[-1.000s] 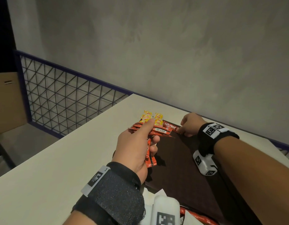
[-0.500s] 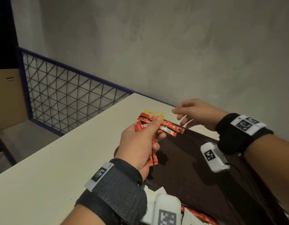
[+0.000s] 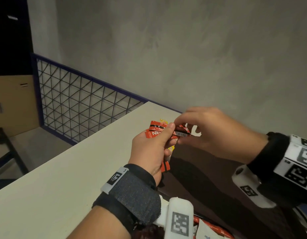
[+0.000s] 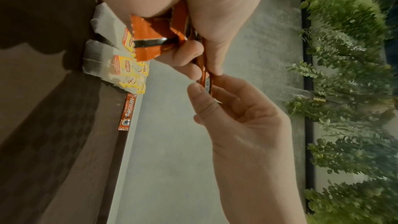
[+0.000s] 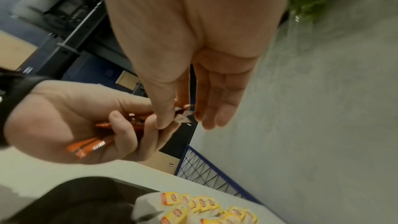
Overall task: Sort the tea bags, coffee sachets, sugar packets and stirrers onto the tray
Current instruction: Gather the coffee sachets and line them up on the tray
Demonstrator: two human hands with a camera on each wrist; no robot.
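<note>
Left hand (image 3: pixel 150 149) is raised above the dark tray (image 3: pixel 197 171), fingers wrapped round a bunch of red coffee sachets (image 3: pixel 164 131). Right hand (image 3: pixel 206 130) pinches one sachet's end. Tea bags (image 4: pixel 126 67) sit below on the tray.

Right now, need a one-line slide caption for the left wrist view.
Left hand grips a bunch of coffee sachets while the right hand pinches one, above the tea bags on the tray.
</note>
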